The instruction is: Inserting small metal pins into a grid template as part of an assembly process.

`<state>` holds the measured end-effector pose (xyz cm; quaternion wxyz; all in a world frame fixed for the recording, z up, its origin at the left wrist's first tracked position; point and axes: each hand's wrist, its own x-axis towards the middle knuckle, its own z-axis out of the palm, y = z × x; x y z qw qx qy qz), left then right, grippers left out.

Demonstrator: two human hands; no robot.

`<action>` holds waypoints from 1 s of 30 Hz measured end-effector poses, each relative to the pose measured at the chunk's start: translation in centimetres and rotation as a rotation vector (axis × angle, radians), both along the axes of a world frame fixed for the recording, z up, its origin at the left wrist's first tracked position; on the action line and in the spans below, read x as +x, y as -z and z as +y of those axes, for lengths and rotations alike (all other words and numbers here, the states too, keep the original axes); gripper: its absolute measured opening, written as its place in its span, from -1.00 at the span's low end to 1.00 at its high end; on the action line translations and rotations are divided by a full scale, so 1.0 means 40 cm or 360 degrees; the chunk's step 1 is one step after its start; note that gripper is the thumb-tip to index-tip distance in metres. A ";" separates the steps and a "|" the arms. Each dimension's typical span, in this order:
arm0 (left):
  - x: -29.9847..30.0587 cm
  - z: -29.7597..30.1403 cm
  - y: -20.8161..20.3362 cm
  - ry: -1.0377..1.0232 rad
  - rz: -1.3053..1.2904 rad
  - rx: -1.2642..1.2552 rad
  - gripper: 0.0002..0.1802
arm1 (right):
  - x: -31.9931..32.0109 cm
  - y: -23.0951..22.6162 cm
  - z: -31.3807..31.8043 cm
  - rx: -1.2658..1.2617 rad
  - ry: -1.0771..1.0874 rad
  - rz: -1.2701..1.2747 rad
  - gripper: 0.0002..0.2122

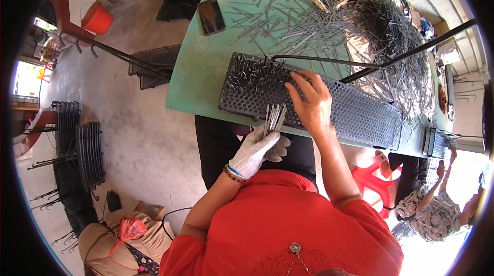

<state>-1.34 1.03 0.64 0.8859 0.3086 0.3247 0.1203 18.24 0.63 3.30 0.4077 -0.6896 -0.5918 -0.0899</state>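
A long black perforated metal rack [355,105] lies at the near edge of the green table, with many thin metal pins [257,76] standing in its left end. My left hand [256,151], in a white knitted glove, is closed around an upright bundle of thin metal rods [275,117] just in front of the rack. My bare right hand [312,102] is over the rack, its thumb and forefinger bent toward each other at the right edge of the standing pins. Whatever lies between those fingertips is too small to make out.
Loose rods [293,21] cover the green table [193,78], beside a dark heap [383,23] and a phone [211,17]. A bent black bar [411,48] crosses above the rack. Finished-looking racks [88,152] and a red bucket [96,18] stand left. Another person [432,209] works at right.
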 end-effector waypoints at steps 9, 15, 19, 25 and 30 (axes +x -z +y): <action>0.003 -0.002 -0.022 -0.0104 -0.0036 0.0025 -0.70 | -0.023 -0.024 -0.063 -0.0651 -0.0325 0.0861 -0.87; -0.007 -0.002 0.003 -0.0131 -0.0004 0.0058 -0.72 | -0.011 -0.024 -0.058 -0.0685 -0.0191 0.1693 -0.83; -0.018 -0.006 0.030 -0.0086 0.0036 0.0060 -0.73 | -0.007 -0.049 -0.038 -0.0346 -0.0147 0.1748 -0.83; -0.017 -0.010 0.023 -0.0063 0.0068 0.0061 -0.74 | -0.005 -0.047 0.004 -0.0067 -0.0152 0.1156 -0.89; -0.021 -0.011 0.029 -0.0053 0.0054 0.0063 -0.73 | -0.010 -0.038 0.024 0.0034 -0.0237 0.0778 -0.92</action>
